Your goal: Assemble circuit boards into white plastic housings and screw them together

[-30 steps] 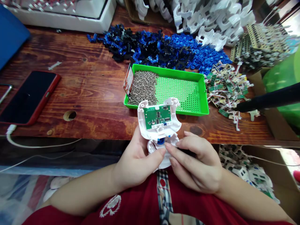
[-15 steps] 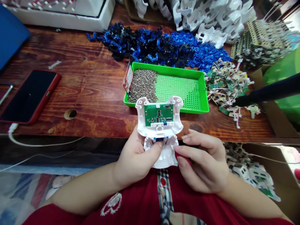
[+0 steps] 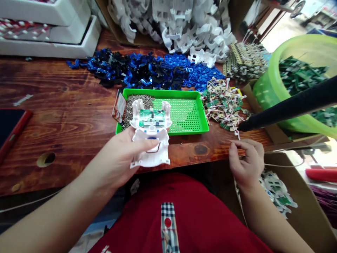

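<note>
My left hand (image 3: 123, 149) holds a white plastic housing in two joined halves over the front edge of the table. The upper half (image 3: 134, 114) carries a green circuit board (image 3: 151, 117). My thumb presses into the lower half (image 3: 150, 158), by a blue part and a dark wire loop. On the right, my right hand (image 3: 247, 158) is closed with curled fingers at the table edge. Its fingertips are just below a white wire end from the pile of small wired boards (image 3: 223, 102); what they pinch, if anything, I cannot make out.
A green perforated tray (image 3: 205, 123) holds small screws (image 3: 129, 112). Behind it lie black and blue parts (image 3: 147, 70) and white shells (image 3: 179, 31). A black bar (image 3: 284, 105) crosses before a green tub (image 3: 263, 84). A phone (image 3: 12, 126) lies left; a cardboard box (image 3: 302, 189) stands lower right.
My right hand has left the housing and moved right to the wired boards, its fingers now curled. My left hand has moved the housing forward, over the table edge. The view has shifted right.
</note>
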`<state>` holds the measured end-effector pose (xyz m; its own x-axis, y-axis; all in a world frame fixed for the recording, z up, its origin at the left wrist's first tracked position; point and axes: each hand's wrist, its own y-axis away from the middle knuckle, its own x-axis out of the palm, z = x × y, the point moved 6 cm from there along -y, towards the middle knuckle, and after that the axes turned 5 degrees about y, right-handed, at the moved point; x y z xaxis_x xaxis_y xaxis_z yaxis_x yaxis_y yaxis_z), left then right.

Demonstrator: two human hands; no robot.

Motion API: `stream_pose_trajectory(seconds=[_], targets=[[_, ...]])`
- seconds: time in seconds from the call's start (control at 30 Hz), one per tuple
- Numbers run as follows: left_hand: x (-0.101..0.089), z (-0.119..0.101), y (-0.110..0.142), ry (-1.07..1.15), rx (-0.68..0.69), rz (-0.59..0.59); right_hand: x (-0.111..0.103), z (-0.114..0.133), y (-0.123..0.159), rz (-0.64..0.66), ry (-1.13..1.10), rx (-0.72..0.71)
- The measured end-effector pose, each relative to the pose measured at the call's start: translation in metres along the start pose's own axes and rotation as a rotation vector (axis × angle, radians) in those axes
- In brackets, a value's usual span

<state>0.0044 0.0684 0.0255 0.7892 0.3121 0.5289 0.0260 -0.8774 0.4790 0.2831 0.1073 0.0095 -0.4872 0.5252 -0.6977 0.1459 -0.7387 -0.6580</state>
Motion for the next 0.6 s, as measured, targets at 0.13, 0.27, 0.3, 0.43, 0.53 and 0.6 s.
stream_pose_trajectory(seconds=[0.13, 0.27, 0.3, 0.43, 0.53, 0.6], targets=[[0.012, -0.018, -0.025, -0.053, 0.045, 0.059, -0.001, -0.051, 0.009, -0.004, 0.119, 0.178], [0.018, -0.023, -0.039, -0.175, 0.038, 0.08, 0.004, -0.077, 0.003, 0.084, 0.132, 0.288], [0.019, -0.023, -0.042, -0.211, 0.018, 0.08, 0.005, -0.078, -0.002, 0.104, 0.127, 0.291], [0.016, -0.022, -0.05, -0.309, -0.059, 0.004, 0.016, -0.07, -0.021, 0.183, 0.108, 0.24], [0.014, -0.021, -0.048, -0.316, -0.088, -0.001, 0.027, -0.063, -0.028, 0.25, 0.097, 0.219], [0.014, -0.021, -0.043, -0.33, -0.097, 0.008, 0.028, -0.062, -0.028, 0.256, 0.086, 0.236]])
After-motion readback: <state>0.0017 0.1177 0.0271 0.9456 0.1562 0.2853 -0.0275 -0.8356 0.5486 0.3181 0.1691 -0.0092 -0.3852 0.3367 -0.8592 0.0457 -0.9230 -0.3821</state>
